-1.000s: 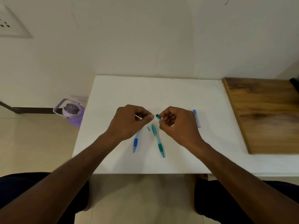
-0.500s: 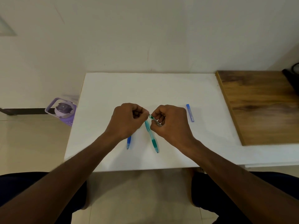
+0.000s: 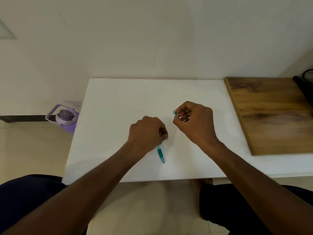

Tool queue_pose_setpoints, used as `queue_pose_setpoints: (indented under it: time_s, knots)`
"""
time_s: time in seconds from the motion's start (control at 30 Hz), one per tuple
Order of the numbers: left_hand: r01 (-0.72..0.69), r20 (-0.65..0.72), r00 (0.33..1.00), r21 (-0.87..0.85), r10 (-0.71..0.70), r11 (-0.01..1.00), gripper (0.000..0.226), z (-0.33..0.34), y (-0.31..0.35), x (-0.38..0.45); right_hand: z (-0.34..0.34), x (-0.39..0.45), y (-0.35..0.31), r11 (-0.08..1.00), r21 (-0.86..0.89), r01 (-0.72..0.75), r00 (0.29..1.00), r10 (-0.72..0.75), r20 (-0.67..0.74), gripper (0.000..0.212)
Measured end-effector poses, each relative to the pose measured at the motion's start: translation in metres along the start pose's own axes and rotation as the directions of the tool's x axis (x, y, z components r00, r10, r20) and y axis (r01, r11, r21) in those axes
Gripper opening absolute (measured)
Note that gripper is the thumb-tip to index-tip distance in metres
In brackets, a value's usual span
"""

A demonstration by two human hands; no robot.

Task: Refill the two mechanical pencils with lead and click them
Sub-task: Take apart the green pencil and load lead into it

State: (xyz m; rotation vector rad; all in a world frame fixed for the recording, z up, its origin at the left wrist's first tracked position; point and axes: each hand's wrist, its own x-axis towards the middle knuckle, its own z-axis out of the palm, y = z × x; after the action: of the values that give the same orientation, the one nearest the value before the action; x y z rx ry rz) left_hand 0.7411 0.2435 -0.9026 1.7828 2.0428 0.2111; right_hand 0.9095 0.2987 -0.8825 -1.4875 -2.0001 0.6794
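A teal mechanical pencil (image 3: 160,154) lies on the white table (image 3: 135,95) with its tip pointing toward me. My left hand (image 3: 149,131) covers its upper end, fingers curled round the barrel. Up and to the right, my right hand (image 3: 194,121) pinches a small teal cap (image 3: 175,113) between thumb and forefinger, just above the table. A gap separates the two hands. The blue pencil and the blue lead case are hidden behind my hands and arms.
A wooden board (image 3: 271,112) lies on the table's right side, with a dark object (image 3: 304,82) at its far corner. A purple bottle (image 3: 66,117) stands on the floor left of the table. The wall runs along the table's back edge.
The hands, together over the teal pencil's top before, have parted. My right hand drew up and right with the teal cap. My left hand dropped lower onto the pencil.
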Motion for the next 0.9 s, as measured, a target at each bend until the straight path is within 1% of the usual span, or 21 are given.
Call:
queue_pose_setpoints:
  time_s: [0.07, 0.13, 0.17, 0.2, 0.23, 0.27, 0.3, 0.33, 0.37, 0.4, 0.43, 0.47, 0.53, 0.63, 0.73, 0.9]
  knots:
    - [0.034, 0.013, 0.999, -0.025, -0.034, 0.999, 0.023, 0.003, 0.002, 0.004, 0.000, -0.001, 0.002, 1.000, -0.010, -0.004, 0.999, 0.004, 0.041, 0.012]
    - [0.030, -0.003, 1.000, -0.046, -0.030, 0.999, 0.025, 0.004, 0.002, 0.007, -0.002, -0.001, 0.003, 1.000, -0.009, -0.003, 0.998, 0.003, 0.065, 0.011]
    - [0.031, -0.027, 0.999, -0.119, -0.034, 0.992, 0.026, 0.002, 0.001, 0.008, -0.004, -0.002, 0.002, 1.000, -0.004, 0.001, 0.998, -0.001, 0.069, 0.011]
    - [0.043, -0.054, 0.997, -0.283, -0.060, 0.958, 0.033, -0.001, 0.000, 0.009, -0.006, -0.003, 0.000, 1.000, 0.006, 0.007, 0.997, -0.007, 0.072, 0.010]
    - [0.081, -0.046, 0.991, -0.537, -0.125, 0.840, 0.045, -0.004, -0.001, 0.010, -0.008, -0.005, -0.003, 1.000, 0.022, 0.016, 0.997, -0.018, 0.076, 0.010]
    - [0.148, 0.044, 0.980, -0.804, -0.192, 0.576, 0.060, -0.009, -0.003, 0.010, -0.010, -0.008, -0.006, 0.999, 0.042, 0.031, 0.996, -0.035, 0.081, 0.010]
    - [0.207, 0.169, 0.970, -0.953, -0.176, 0.222, 0.074, -0.012, -0.004, 0.010, -0.011, -0.011, -0.011, 0.997, 0.061, 0.053, 0.995, -0.059, 0.087, 0.010]
    - [0.246, 0.255, 0.963, -0.963, -0.083, -0.107, 0.087, -0.013, -0.006, 0.009, -0.012, -0.015, -0.018, 0.994, 0.078, 0.083, 0.991, -0.090, 0.095, 0.009]
    - [0.270, 0.278, 0.960, -0.903, 0.026, -0.334, 0.098, -0.014, -0.006, 0.006, -0.012, -0.020, -0.024, 0.989, 0.092, 0.116, 0.987, -0.126, 0.102, 0.009]
    - [0.280, 0.260, 0.959, -0.837, 0.108, -0.469, 0.106, -0.014, -0.006, 0.002, -0.012, -0.024, -0.031, 0.983, 0.102, 0.153, 0.980, -0.164, 0.110, 0.010]
    - [0.282, 0.221, 0.959, -0.791, 0.176, -0.544, 0.112, -0.013, -0.006, -0.001, -0.011, -0.028, -0.038, 0.976, 0.100, 0.194, 0.971, -0.205, 0.119, 0.012]
    - [0.275, 0.177, 0.959, -0.765, 0.221, -0.583, 0.115, -0.013, -0.004, -0.003, -0.011, -0.031, -0.044, 0.968, 0.079, 0.238, 0.960, -0.247, 0.128, 0.014]
    - [0.242, 0.090, 0.960, -0.741, 0.264, -0.626, 0.119, -0.015, 0.000, -0.008, -0.010, -0.034, -0.056, 0.945, 0.028, 0.325, 0.934, -0.326, 0.150, 0.016]
    - [0.198, 0.002, 0.961, -0.700, 0.276, -0.686, 0.120, -0.018, 0.004, -0.011, -0.015, -0.033, -0.067, 0.933, 0.018, 0.358, 0.917, -0.356, 0.181, 0.020]
    - [0.177, -0.037, 0.962, -0.673, 0.271, -0.719, 0.118, -0.015, 0.004, -0.011, -0.020, -0.029, -0.070, 0.930, 0.004, 0.367, 0.909, -0.359, 0.212, 0.022]
    - [0.178, -0.040, 0.962, -0.664, 0.272, -0.726, 0.117, -0.017, 0.007, -0.012, -0.024, -0.027, -0.066, 0.930, -0.024, 0.366, 0.909, -0.351, 0.226, 0.028]
